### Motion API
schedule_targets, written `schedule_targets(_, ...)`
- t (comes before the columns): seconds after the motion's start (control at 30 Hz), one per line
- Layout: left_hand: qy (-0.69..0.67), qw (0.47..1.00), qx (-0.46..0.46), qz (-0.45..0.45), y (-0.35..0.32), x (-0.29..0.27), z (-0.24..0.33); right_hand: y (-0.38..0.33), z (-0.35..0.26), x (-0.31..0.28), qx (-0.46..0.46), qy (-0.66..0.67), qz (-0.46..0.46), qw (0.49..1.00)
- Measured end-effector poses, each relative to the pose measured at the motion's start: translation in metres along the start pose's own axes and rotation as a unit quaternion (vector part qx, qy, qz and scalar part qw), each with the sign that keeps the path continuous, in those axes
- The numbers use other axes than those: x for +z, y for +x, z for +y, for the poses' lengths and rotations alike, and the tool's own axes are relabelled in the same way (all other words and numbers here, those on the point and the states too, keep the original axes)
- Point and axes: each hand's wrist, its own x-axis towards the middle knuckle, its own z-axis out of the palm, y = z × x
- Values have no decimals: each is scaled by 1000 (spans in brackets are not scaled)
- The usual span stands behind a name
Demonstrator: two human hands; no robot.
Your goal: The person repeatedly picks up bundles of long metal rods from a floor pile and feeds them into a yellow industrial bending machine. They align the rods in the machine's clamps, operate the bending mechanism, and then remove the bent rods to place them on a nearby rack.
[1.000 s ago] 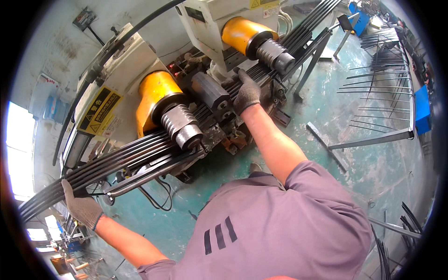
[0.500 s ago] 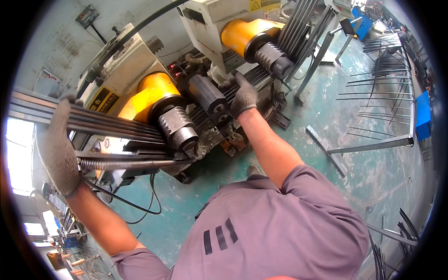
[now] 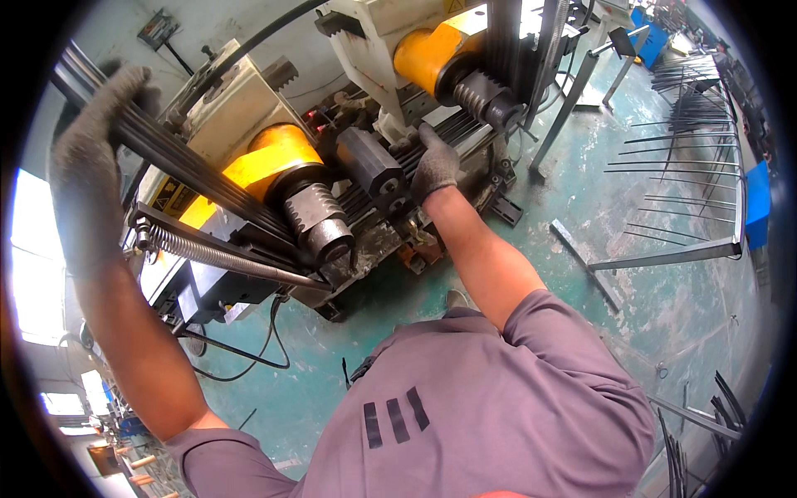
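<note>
There was the left hand (image 3: 95, 137), gloved, gripping a bundle of dark rods (image 3: 207, 178) high at the far left. The right hand (image 3: 436, 162), gloved too, pressed against the same line of rods in the middle — its fingertips were partly hidden, so whether they closed I couldn't tell. The rods slanted down from the left hand to the left grooved roller (image 3: 311, 212), ran across, then rose by the right grooved roller (image 3: 481, 95). Off to the right, a metal rack (image 3: 664, 259) held thin rods (image 3: 677, 166) jutting sideways, a blue panel (image 3: 757, 205) at its outer side. Back at the machine, yellow housings (image 3: 286, 149) sat behind both rollers — and a dark faceted block (image 3: 365, 158) stood between them, just left of the right hand. A coil spring (image 3: 207, 251) slanted beneath the raised rods, a black cable (image 3: 249, 358) looping below.
</note>
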Motion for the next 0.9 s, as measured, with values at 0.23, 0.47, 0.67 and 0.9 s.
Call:
schedule_targets(0.23,165,983,39,74,18,-8,-11,-11,-5,6,-4,10,-14,1000)
schedule_targets(0.47,279,944,146,98,21,-11,-41,-19,-6,11,17,5,-7,1000)
schedule_targets(0.67,285,941,141,115,21,-2,-27,-12,-6,7,-12,-13,-19,1000)
schedule_targets(0.9,233,963,96,98,17,2,-19,-11,-2,5,-12,-2,-17,1000)
